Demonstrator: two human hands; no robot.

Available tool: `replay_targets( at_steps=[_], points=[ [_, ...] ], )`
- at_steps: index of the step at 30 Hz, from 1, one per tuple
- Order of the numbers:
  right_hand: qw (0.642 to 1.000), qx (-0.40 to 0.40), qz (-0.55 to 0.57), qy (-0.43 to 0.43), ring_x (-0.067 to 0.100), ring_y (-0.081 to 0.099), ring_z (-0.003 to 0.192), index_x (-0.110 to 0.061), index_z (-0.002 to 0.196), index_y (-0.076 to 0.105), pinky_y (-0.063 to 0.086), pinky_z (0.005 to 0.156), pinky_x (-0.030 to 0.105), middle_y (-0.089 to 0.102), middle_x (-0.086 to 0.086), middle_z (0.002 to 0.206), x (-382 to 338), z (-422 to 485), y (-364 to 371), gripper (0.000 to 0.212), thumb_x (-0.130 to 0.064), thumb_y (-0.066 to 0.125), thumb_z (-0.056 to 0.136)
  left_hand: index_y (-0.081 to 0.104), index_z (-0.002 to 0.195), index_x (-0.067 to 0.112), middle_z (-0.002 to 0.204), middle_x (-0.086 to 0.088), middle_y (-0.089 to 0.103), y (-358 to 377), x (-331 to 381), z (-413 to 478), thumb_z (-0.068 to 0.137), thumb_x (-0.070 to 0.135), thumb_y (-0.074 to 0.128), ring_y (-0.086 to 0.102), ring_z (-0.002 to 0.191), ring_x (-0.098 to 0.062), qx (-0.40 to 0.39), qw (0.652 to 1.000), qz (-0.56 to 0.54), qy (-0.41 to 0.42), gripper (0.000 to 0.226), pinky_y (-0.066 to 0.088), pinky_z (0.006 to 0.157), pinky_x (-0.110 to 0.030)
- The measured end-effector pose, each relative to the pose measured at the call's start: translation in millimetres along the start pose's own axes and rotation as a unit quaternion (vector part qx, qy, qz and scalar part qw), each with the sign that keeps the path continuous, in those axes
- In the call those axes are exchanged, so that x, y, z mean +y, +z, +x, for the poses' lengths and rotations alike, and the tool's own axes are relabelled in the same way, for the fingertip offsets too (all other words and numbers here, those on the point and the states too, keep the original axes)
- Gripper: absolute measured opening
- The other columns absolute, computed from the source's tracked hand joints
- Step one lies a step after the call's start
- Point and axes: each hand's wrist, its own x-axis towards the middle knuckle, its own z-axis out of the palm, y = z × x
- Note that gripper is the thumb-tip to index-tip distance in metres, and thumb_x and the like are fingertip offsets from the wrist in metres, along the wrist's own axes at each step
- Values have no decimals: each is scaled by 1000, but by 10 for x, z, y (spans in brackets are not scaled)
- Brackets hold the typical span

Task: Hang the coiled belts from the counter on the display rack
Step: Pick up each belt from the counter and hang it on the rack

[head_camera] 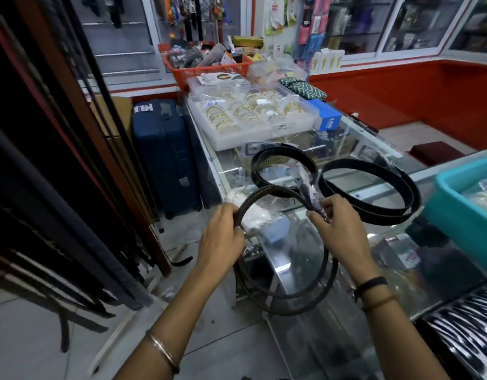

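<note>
A dark brown coiled belt (285, 298) hangs in a loose loop between both hands, over the near edge of the glass counter (374, 187). My left hand (223, 234) grips its left side. My right hand (335, 223) pinches its plastic-wrapped buckle end. Two more coiled black belts lie flat on the counter: one (285, 154) straight ahead, one (374, 212) to its right. The display rack (58, 215) with several dark belts hanging fills the left side.
A white tray of bangles (250, 133) and a red basket (209, 69) stand farther back on the counter. A teal bin (461, 215) sits at the right. A blue suitcase (165, 154) stands on the floor between rack and counter.
</note>
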Motion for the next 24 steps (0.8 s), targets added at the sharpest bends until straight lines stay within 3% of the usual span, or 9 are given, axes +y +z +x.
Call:
replay_targets(
  at_steps=[3,6,9,13,15,18,21,24],
  points=[
    [992,-2,122,-45,19,50,84,-14,99,49,38,62,20,51,7,99,-388,-61,160,22,-25,64,87,50,111,20,109,3,51,-348,-180,-83,87,8,50,56,95,-21,71,997,9,-3,28,43,73,-34],
    [970,-11,227,-91,20,58,90,-22,101,48,45,73,20,59,7,102,-850,-148,330,21,-28,64,88,51,114,23,109,4,56,-710,-356,-183,92,21,52,60,92,-21,132,990,47,-19,23,44,70,-33],
    [944,-33,302,-130,4,58,85,-20,108,48,41,71,5,61,1,97,-1369,-281,476,21,-27,59,91,56,103,22,95,11,55,-1108,-544,-283,93,31,52,62,87,-20,185,979,86,-23,13,40,64,-30],
    [897,-70,391,-192,-12,53,99,-26,118,46,39,82,2,55,-19,107,-2098,-490,627,24,-25,47,93,61,110,22,109,8,64,-1779,-764,-450,95,31,49,64,99,-17,259,963,74,-29,21,51,75,-35],
    [875,-85,422,-222,-13,53,102,-31,118,45,39,84,1,55,-19,112,-2441,-612,697,26,-20,50,95,63,107,29,108,13,66,-2128,-759,-529,95,32,49,64,99,-8,295,955,23,-21,19,53,82,-34],
    [837,-96,472,-258,3,62,95,-38,113,51,47,79,10,63,-10,107,-2996,-803,794,33,-19,62,89,67,100,27,99,12,71,-2648,-614,-677,90,36,52,64,97,1,302,943,-135,45,20,51,86,-20],
    [791,-130,531,-273,8,68,92,-35,107,59,51,78,15,71,-5,100,-3497,-953,870,38,-11,72,81,67,98,12,92,3,72,-3049,-484,-798,89,18,63,66,89,0,324,912,-234,94,11,49,78,-11],
    [744,-150,584,-288,13,70,94,-32,103,63,54,80,21,73,0,100,-3985,-1046,924,37,-11,76,74,66,96,3,90,-13,71,-3452,-520,-839,84,7,66,66,82,-7,382,878,-267,111,12,52,73,-16]
  ],
)
